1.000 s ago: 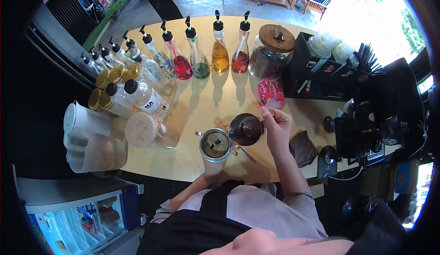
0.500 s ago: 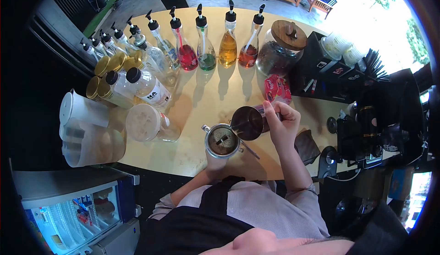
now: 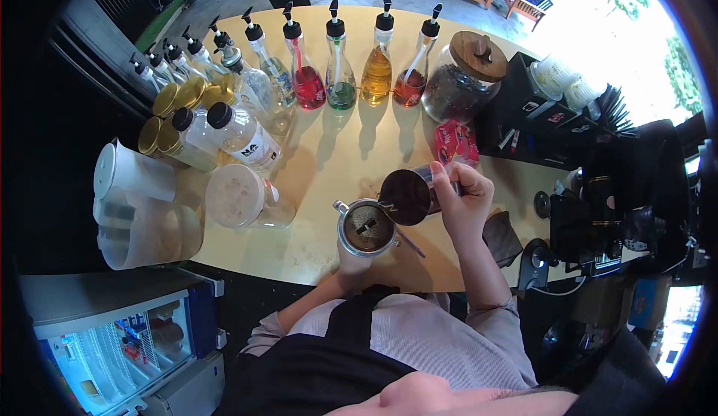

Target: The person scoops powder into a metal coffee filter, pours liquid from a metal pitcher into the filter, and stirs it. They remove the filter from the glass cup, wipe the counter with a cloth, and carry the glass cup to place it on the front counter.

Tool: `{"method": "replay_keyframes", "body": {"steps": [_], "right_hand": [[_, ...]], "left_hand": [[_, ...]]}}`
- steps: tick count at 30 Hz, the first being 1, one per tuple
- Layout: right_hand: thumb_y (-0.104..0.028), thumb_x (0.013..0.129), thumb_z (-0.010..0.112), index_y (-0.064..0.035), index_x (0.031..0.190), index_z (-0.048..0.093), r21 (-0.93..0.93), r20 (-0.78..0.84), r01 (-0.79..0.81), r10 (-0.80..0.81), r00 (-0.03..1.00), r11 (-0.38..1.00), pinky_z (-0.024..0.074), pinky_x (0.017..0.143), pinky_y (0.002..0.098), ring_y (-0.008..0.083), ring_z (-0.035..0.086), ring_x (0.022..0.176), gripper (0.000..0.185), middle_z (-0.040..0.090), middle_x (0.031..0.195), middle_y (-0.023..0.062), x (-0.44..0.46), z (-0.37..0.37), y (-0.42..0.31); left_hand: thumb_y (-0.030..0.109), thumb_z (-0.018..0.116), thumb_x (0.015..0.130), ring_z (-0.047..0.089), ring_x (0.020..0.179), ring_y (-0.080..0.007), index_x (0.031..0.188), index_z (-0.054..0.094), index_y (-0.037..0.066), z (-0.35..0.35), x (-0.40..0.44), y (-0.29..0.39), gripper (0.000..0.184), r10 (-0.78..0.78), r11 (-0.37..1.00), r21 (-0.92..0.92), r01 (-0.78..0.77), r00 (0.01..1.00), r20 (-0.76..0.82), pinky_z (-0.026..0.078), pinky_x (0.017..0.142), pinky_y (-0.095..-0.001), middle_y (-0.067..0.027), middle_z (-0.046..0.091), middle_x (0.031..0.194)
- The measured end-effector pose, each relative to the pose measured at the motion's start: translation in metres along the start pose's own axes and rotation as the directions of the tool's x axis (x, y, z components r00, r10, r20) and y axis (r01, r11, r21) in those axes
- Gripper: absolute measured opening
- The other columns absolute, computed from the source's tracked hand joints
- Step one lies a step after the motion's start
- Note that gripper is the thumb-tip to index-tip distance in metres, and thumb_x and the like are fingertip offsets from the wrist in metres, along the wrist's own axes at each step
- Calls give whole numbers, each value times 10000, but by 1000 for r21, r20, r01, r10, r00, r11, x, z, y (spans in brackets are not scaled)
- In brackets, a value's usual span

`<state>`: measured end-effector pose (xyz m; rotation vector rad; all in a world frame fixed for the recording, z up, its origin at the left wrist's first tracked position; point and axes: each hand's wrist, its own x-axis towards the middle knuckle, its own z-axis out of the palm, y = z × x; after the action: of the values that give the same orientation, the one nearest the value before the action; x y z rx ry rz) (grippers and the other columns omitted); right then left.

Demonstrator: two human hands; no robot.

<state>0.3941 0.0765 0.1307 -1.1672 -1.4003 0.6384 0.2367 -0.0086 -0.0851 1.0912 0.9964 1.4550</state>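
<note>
My right hand (image 3: 465, 195) is closed around the handle of a metal pitcher (image 3: 406, 197). The pitcher is tipped to the left, its spout at the rim of a metal phin coffee filter (image 3: 366, 229). Inside the filter lie dark liquid and a perforated press with a small tab. Low on the near side of the filter, my left hand (image 3: 353, 262) holds it; most of its fingers are hidden beneath, and I cannot tell whether a cup is under it. A thin stick-like utensil (image 3: 410, 244) pokes out to the filter's right.
Pump bottles of coloured syrup (image 3: 342, 90) line the far edge. A wooden-lidded jar (image 3: 460, 90), red packet (image 3: 456, 143) and black cup organizer (image 3: 523, 117) stand right of them. Left are a lidded tub (image 3: 235, 195) and white pitchers (image 3: 138, 176). A dark cloth (image 3: 502, 238) lies right.
The scene has shifted slightly in view. Both hands stay nearly in place, the tipped pitcher still at the filter's rim.
</note>
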Motion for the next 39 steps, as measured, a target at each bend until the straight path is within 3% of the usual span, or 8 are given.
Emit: {"method": "replay_keyframes", "body": {"steps": [2, 4, 39], "right_hand": [[-24, 869, 657, -24, 566, 419, -23, 6, 29, -29, 1000, 999, 239, 481, 212, 5, 337, 532, 386, 416, 542, -52, 0, 0, 1], [-22, 813, 705, 3, 567, 439, -22, 8, -20, 20, 1000, 1000, 279, 482, 249, 51, 379, 508, 363, 486, 519, 19, 0, -1, 0], [-20, 774, 734, -16, 539, 409, -52, 111, 81, -74, 991, 995, 259, 439, 254, 66, 380, 468, 402, 422, 489, 23, -3, -6, -23]], "left_hand": [[-40, 723, 763, 632, 971, -182, 1158, 540, -17, 0, 0, 0, 436, -3, 1000, -3, 3, 1000, 2, 525, 857, -316, -100, 636, 1075], [-41, 722, 762, 630, 977, -184, 1165, 535, -18, 0, -1, 1, 445, -3, 1000, -5, 3, 1000, 4, 524, 860, -318, -102, 634, 1082], [-54, 718, 740, 604, 1075, -214, 1280, 448, -30, 3, 7, 7, 604, -2, 996, -92, 3, 1000, 17, 515, 922, -351, -135, 584, 1203]]}}
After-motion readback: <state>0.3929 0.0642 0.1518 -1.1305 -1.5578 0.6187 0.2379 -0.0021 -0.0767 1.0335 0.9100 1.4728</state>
